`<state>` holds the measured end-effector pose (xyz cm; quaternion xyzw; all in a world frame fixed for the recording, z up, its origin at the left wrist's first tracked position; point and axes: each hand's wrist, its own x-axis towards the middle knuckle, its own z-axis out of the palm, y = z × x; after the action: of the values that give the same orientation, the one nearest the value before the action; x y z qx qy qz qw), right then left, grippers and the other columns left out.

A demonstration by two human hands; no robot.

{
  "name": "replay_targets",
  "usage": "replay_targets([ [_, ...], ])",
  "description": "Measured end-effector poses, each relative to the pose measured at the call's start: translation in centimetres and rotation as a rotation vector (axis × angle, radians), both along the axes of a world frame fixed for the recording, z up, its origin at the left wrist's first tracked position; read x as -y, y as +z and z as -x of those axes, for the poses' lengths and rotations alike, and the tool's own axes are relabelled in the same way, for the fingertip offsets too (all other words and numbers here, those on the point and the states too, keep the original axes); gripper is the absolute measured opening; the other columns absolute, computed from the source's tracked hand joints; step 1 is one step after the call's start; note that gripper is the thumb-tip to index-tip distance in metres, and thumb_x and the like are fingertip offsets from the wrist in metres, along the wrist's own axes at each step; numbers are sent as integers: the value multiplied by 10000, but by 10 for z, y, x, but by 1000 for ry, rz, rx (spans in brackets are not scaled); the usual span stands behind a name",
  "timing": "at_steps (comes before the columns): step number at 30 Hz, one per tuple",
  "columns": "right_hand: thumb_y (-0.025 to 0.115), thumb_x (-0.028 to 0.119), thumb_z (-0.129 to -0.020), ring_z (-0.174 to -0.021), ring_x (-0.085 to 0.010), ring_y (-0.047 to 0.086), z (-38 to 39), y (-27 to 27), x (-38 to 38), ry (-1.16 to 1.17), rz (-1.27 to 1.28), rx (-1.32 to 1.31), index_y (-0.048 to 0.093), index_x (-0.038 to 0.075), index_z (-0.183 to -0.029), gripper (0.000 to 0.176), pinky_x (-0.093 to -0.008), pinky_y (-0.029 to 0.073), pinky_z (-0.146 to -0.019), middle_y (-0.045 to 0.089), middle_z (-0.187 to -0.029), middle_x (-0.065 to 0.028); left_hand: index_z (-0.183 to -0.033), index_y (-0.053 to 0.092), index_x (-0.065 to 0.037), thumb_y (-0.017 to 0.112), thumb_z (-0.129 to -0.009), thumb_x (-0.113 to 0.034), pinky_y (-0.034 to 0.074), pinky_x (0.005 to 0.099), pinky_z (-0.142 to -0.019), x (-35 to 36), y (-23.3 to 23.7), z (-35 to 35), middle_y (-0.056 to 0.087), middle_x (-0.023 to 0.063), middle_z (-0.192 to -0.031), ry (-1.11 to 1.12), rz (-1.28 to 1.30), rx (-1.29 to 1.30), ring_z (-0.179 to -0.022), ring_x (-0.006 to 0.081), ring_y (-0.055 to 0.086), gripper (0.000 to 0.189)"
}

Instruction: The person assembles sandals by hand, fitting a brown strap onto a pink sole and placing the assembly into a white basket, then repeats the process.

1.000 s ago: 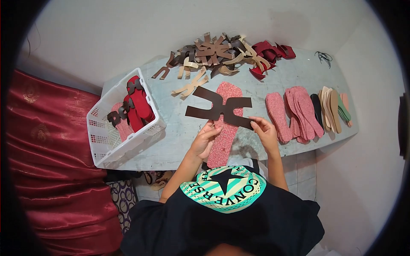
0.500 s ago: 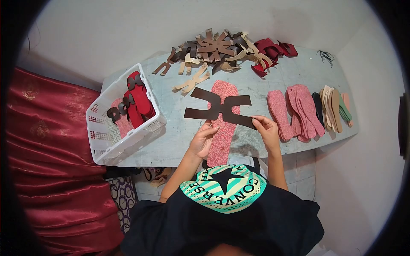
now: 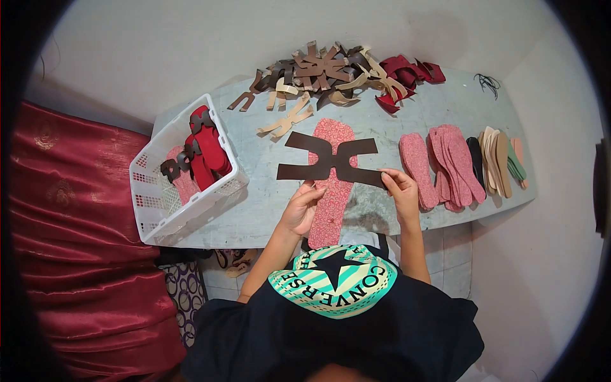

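A dark brown X-shaped slipper strap [image 3: 313, 170] lies spread across a pink patterned slipper sole [image 3: 332, 213], over its upper half. My right hand [image 3: 402, 192] pinches the end of the strap's lower right arm between thumb and fingers. On the other side, my left hand [image 3: 301, 210] is closed at the sole's left edge, just under the strap, its thumb resting over the sole; its other fingers are partly hidden. The sole points away from me, and its near end reaches the table's front edge.
At left, a white plastic basket [image 3: 191, 224] holds red and pink slippers with dark straps. Loose brown and beige straps [image 3: 321, 67] and red ones [image 3: 407, 73] are piled at the back. Pink soles [image 3: 450, 162] and other coloured soles [image 3: 493, 159] lie at right, near black cord [image 3: 487, 83].
The strap has shifted slightly right and its right side has tilted a little upward, together with my right hand. My left hand has stayed almost in place.
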<state>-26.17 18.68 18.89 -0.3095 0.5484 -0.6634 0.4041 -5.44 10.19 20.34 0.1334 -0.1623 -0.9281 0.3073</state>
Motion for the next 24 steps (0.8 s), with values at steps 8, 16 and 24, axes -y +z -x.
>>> replay_targets([
  [8, 604, 77, -834, -710, -23, 492, -4, 1, -2, 41, -12, 10, 634, 9, -979, 162, -164, 376, -624, 597, -819, 22, -1137, 489, 12, 429, -938, -180, 488, 320, -843, 8, 0, 0, 586, 95, -1074, 87, 204, 198, -998, 168, 572, 283],
  [16, 605, 93, -838, -663, 0, 446, -10, 1, -2, 32, -17, 21, 635, 24, -974, 156, -153, 322, -561, 588, -802, 34, -1140, 468, -22, 399, -950, -235, 498, 320, -821, 3, 2, 2, 562, 102, -1117, 109, 189, 176, -999, 165, 569, 293],
  [24, 597, 96, -845, -668, 1, 449, -14, 4, -2, 31, 5, 28, 627, 20, -979, 157, -149, 325, -565, 581, -803, 38, -1186, 438, -20, 426, -943, -178, 435, 288, -897, 0, 10, 3, 534, 77, -1166, 165, 164, 189, -1042, 143, 534, 290],
])
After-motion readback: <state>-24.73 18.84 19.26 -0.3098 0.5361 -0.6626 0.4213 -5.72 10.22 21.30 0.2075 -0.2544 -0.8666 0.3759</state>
